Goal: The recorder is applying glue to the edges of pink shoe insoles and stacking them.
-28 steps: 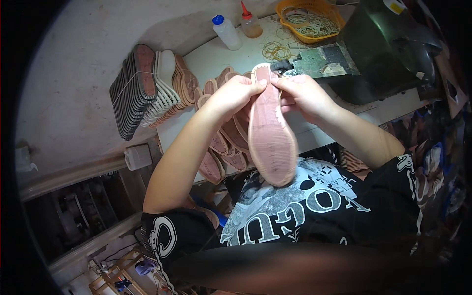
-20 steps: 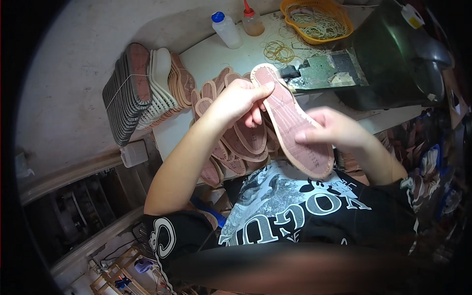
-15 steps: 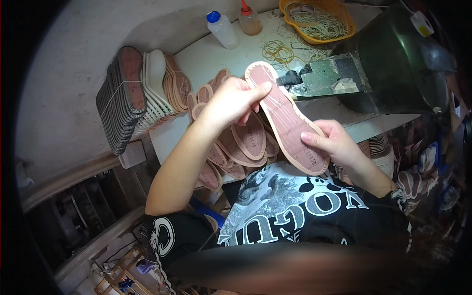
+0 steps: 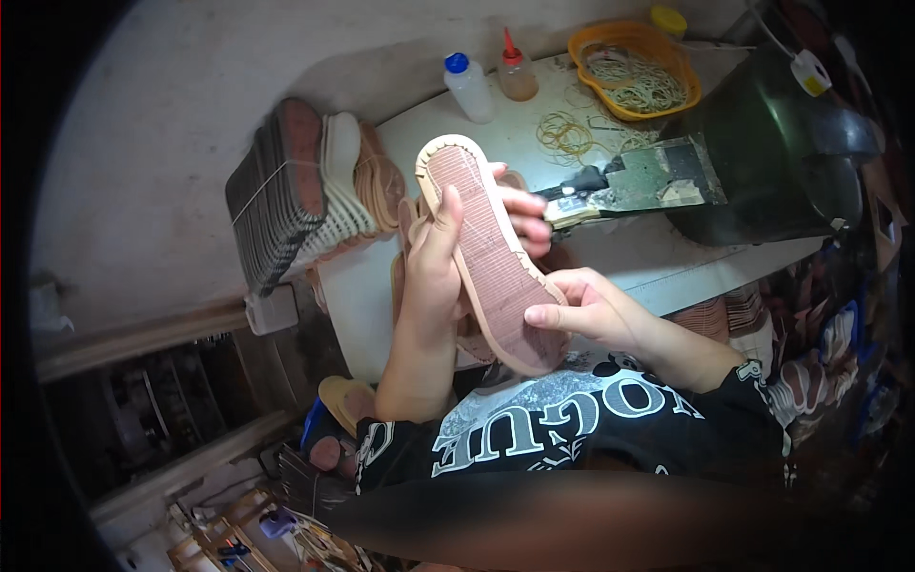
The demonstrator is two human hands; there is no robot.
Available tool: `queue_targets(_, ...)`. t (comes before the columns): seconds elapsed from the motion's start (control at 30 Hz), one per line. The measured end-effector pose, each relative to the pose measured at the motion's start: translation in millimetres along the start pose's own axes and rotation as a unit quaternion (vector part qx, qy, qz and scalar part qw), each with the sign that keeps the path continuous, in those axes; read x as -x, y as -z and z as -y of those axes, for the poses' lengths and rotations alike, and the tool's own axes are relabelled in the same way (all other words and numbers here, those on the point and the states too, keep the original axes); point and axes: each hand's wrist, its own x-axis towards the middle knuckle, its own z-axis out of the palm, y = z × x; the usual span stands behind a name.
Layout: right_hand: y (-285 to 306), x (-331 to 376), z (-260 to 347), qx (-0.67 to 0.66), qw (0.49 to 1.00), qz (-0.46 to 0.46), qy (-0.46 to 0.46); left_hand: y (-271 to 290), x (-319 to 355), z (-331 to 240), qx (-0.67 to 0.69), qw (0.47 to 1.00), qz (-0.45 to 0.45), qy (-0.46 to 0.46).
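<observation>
A pinkish-brown insole (image 4: 491, 253) with a cream, notched rim is held up tilted before my chest. My left hand (image 4: 434, 267) wraps round its upper part from the left, thumb on the front face and fingers behind, their blurred tips showing past the right edge. At the lower end my right hand (image 4: 591, 310) grips the right edge, thumb on top, other fingers partly hidden underneath. Just right of the insole is the narrow arm of a dark green machine (image 4: 667, 176). More insoles (image 4: 398, 276) on the table are mostly hidden behind my left arm and the held one.
Tied stacks of insoles (image 4: 286, 195) stand at the left of the white table (image 4: 429, 133). Toward the back are a blue-capped bottle (image 4: 469, 91), a red-tipped bottle (image 4: 518, 78), loose rubber bands (image 4: 564, 136) and a yellow basket (image 4: 688, 71) of bands. Further stacks (image 4: 739, 310) sit at the right.
The insole has moved left and stands more upright; the stamped marks at its lower end no longer show. My left hand changed from pinching its upper edge to wrapping behind it. The view has shifted.
</observation>
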Motion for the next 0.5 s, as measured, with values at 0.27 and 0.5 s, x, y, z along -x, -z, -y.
queue_targets(0.27, -13.9, 0.4, 11.6, 0.432, 0.829, -0.155, 0.319, -1.9, 36.9, 19.3, -0.021, 0.998, -0.031, -0.045)
queue_targets(0.5, -20.0, 15.5, 38.9, 0.683, 0.643, -0.089, 0.335, -22.4, 53.0, 27.3, -0.111, 0.989, -0.054, -0.087)
